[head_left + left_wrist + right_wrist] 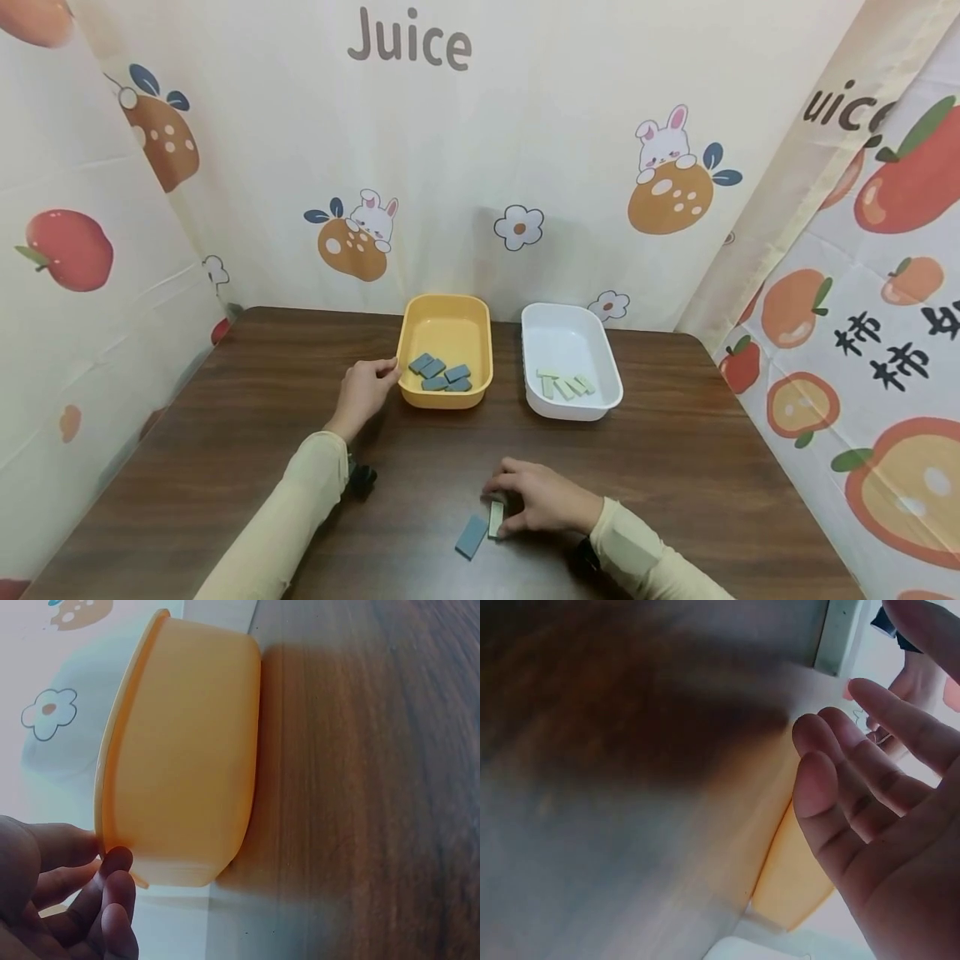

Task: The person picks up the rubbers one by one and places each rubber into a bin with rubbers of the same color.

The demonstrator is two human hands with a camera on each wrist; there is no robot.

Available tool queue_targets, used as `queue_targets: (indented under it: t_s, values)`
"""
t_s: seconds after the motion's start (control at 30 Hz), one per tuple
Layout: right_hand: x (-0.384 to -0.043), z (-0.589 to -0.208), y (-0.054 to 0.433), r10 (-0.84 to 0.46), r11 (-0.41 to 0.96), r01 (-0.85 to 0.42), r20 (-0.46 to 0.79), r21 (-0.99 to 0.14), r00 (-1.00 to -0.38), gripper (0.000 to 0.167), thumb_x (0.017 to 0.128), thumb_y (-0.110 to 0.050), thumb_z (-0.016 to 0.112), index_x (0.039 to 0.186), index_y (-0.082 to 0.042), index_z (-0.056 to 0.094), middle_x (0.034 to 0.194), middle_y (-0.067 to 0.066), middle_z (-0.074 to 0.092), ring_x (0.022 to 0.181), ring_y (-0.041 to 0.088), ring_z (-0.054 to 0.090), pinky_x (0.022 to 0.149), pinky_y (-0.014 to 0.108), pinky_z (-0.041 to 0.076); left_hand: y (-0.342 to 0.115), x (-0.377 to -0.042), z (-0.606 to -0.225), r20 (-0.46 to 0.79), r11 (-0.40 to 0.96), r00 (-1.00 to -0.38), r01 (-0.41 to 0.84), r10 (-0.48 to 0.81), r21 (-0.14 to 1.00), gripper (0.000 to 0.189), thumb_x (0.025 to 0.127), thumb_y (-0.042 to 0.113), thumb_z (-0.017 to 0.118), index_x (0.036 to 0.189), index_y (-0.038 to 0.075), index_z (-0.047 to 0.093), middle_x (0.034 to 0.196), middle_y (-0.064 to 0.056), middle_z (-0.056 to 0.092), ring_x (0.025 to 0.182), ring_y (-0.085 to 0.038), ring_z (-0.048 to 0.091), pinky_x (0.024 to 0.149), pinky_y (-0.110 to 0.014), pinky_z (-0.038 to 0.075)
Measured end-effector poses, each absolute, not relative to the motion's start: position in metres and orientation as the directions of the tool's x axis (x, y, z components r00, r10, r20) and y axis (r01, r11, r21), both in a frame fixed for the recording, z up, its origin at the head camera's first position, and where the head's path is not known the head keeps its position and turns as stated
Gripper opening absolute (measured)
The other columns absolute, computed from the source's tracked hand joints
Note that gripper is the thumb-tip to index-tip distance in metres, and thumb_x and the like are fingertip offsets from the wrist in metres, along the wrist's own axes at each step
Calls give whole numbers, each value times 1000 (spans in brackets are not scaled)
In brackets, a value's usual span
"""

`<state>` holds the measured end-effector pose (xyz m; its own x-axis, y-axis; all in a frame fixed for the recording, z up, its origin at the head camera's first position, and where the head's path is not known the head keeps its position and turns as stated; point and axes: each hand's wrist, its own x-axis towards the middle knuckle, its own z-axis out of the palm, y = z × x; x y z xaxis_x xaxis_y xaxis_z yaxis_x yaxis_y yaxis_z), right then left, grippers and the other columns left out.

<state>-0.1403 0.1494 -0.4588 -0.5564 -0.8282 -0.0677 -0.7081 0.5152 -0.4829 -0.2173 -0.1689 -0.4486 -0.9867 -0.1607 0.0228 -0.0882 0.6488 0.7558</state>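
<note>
My left hand (365, 392) pinches the near left rim of a yellow basin (480, 329) between thumb and fingers. The left wrist view shows the yellow basin's outer wall (180, 750) beside those fingertips. Inside the basin lie several blue-grey tiles (434, 368). Nearer to me, my right hand (546, 497) holds a pale green tile (496, 520) by its ends, at the tabletop. In the right wrist view the green tile (841, 634) appears by the index fingertip; the thumb tip is cut off. Just left of it, a blue-grey tile (471, 537) lies flat on the table.
A white basin (573, 329) stands right of the yellow one, with several pale green tiles (565, 386) in its near end. Both basins are near the back edge of the dark wooden table (660, 442). Fruit-printed curtains (525, 125) hang behind and at the sides.
</note>
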Motion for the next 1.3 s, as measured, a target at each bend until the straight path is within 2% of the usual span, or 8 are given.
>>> queue_targets:
  t_s: [0.13,0.3,0.5,0.6,0.77,0.83,1.03,1.3]
  values:
    - [-139,-457,149,-833,513,-709,-81,-484,-547,40,79,-30,80,116,-21,68,106,-10,57,88,0,52,78,15,45,-168,-219,-447,43,660,-987,-70,-154,748,38,96,23,60,130,7,62,130,-16,63,104,-28,62,91,-46,51]
    - [-138,-456,148,-837,511,-725,-76,-462,-541,31,79,-27,80,107,-19,71,101,-11,59,85,-1,52,76,14,44,-168,-219,-447,52,661,-987,-60,-149,748,37,96,22,61,130,6,62,130,-16,62,115,-32,62,96,-49,49]
    - [-138,-452,148,-837,522,-749,-78,-408,-541,25,78,-29,80,99,-18,73,95,-12,60,80,-3,50,75,13,44,-168,-220,-447,39,656,-989,-66,-144,752,38,96,23,61,130,6,62,131,-16,62,117,-33,61,97,-49,49]
    - [-137,-452,147,-850,502,-772,-56,-390,-524,23,78,-27,80,98,-17,74,97,-11,59,85,-2,52,78,14,45,-169,-220,-447,31,655,-989,-72,-144,752,39,96,23,61,130,6,62,131,-16,62,117,-33,61,98,-49,49]
    - [-135,-450,145,-878,452,-824,-9,-341,-478,21,77,-21,81,97,-15,76,100,-9,61,94,2,55,85,16,46,-169,-220,-446,39,666,-988,-70,-147,743,38,96,23,61,130,6,62,131,-15,62,114,-31,61,96,-48,49]
    - [-134,-449,145,-876,460,-825,-18,-330,-481,19,78,-20,80,96,-15,76,100,-9,61,95,2,55,85,16,46,-170,-221,-446,42,671,-988,-67,-146,739,38,97,23,60,130,6,62,131,-16,62,113,-30,61,95,-48,49]
    - [-132,-447,144,-867,485,-825,-39,-291,-496,14,79,-22,80,90,-15,76,97,-9,61,88,0,55,80,15,47,-169,-221,-446,25,663,-989,-80,-147,744,38,97,23,60,131,7,62,131,-16,61,110,-29,61,94,-47,50]
    - [-132,-455,146,-892,441,-855,-25,-273,-452,16,77,-14,78,93,-16,76,96,-9,62,88,0,58,78,14,47,-170,-221,-447,21,666,-990,-79,-141,742,38,97,24,60,131,7,62,132,-16,61,109,-29,61,95,-48,50]
